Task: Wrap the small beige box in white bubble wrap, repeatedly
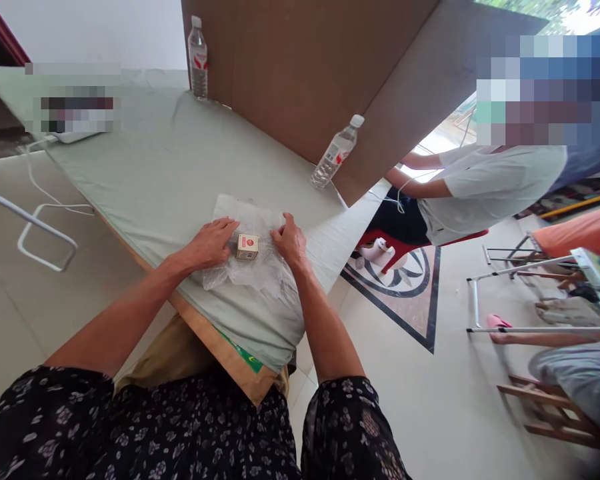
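A small cream box (247, 247) with a red label stands on a sheet of clear bubble wrap (250, 210), which lies spread and crinkled on the cloth-covered table. My left hand (214, 244) rests on the wrap's left side, fingers stretched forward, close beside the box. On the other side, my right hand (291, 241) touches the wrap's right edge, with its thumb and index finger apart. Neither hand is holding the box. Some fingers of the right hand are hidden behind the hand.
Beyond the wrap stand a water bottle (199, 60) and a second, tilted-looking bottle (336, 153) by a brown cardboard panel (300, 73). The table's wooden edge (215, 347) is near my body. A person in a white shirt (500, 190) sits to the right.
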Demonstrator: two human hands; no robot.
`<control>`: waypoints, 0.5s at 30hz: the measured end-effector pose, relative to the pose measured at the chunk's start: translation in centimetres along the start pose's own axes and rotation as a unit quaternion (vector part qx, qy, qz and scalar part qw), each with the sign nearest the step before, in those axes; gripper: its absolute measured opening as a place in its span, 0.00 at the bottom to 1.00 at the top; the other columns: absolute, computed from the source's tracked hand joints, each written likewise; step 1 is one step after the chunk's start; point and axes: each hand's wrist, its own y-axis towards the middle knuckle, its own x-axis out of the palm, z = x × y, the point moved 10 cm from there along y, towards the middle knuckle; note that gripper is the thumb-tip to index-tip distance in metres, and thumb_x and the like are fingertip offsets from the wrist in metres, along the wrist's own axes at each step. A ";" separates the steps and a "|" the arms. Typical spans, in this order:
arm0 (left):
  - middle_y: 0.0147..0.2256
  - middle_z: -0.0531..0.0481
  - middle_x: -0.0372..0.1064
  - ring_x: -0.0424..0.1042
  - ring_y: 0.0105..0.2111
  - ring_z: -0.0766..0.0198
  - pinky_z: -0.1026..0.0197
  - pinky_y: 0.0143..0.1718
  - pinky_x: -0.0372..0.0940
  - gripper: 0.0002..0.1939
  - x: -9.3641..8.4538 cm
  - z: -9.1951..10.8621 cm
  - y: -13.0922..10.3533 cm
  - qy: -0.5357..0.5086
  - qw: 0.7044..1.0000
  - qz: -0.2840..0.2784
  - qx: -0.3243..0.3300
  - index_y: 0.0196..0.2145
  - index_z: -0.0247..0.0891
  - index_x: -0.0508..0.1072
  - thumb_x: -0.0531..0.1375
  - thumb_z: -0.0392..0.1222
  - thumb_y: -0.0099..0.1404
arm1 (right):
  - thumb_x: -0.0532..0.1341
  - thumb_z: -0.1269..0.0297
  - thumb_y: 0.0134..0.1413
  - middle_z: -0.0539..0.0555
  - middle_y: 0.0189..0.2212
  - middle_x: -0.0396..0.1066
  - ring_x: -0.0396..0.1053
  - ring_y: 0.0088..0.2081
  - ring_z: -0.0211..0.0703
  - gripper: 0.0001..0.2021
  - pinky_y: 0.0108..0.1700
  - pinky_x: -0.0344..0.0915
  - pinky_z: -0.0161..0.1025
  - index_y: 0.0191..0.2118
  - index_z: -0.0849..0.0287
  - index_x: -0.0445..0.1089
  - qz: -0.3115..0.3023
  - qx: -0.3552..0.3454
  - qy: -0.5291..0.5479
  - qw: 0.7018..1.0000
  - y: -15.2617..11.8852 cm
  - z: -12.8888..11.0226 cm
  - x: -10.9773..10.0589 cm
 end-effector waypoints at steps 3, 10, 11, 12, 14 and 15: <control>0.68 0.32 0.63 0.58 0.71 0.41 0.38 0.71 0.53 0.42 0.6 -0.9 1.1 0.005 1.000 -0.007 -0.018 0.68 0.35 0.63 0.56 0.36 0.54 | 0.55 0.68 0.57 0.57 0.40 0.80 0.75 0.44 0.54 0.32 0.53 0.68 0.54 0.68 0.58 0.60 0.035 -0.006 0.030 0.999 0.5 0.7 -0.3; 0.66 0.31 0.66 0.61 0.69 0.39 0.40 0.71 0.53 0.37 0.2 -0.7 1.7 0.006 1.000 0.000 -0.018 0.64 0.33 0.67 0.56 0.37 0.56 | 0.61 0.57 0.61 0.60 0.43 0.80 0.75 0.49 0.57 0.24 0.56 0.66 0.55 0.61 0.58 0.67 0.056 0.043 -0.005 0.997 0.2 3.3 -2.0; 0.66 0.32 0.65 0.61 0.69 0.40 0.40 0.71 0.53 0.37 0.2 -0.7 1.4 0.008 1.000 0.002 -0.019 0.65 0.33 0.67 0.56 0.37 0.56 | 0.62 0.57 0.60 0.60 0.43 0.80 0.76 0.49 0.57 0.23 0.56 0.66 0.55 0.59 0.57 0.68 0.046 0.033 -0.016 0.998 0.2 3.0 -1.7; 0.67 0.32 0.64 0.61 0.69 0.40 0.40 0.71 0.53 0.37 0.1 -0.8 1.2 0.010 1.000 0.006 -0.022 0.65 0.33 0.67 0.56 0.37 0.56 | 0.63 0.59 0.59 0.60 0.43 0.80 0.76 0.48 0.57 0.22 0.56 0.67 0.55 0.58 0.56 0.69 0.038 0.023 -0.027 0.999 0.2 2.5 -1.3; 0.67 0.32 0.63 0.61 0.69 0.39 0.39 0.71 0.53 0.37 0.1 -0.9 0.6 0.013 0.999 0.014 -0.027 0.65 0.32 0.68 0.56 0.38 0.57 | 0.62 0.64 0.59 0.61 0.44 0.81 0.76 0.48 0.57 0.21 0.55 0.67 0.54 0.58 0.56 0.69 0.024 0.009 -0.047 0.999 0.2 1.6 -0.3; 0.67 0.32 0.64 0.61 0.69 0.39 0.39 0.71 0.54 0.36 0.0 -1.0 0.4 0.015 0.999 0.017 -0.027 0.65 0.32 0.68 0.55 0.38 0.57 | 0.60 0.66 0.59 0.62 0.45 0.81 0.77 0.48 0.58 0.21 0.55 0.67 0.54 0.58 0.56 0.69 0.017 0.006 -0.054 0.998 0.2 1.2 0.1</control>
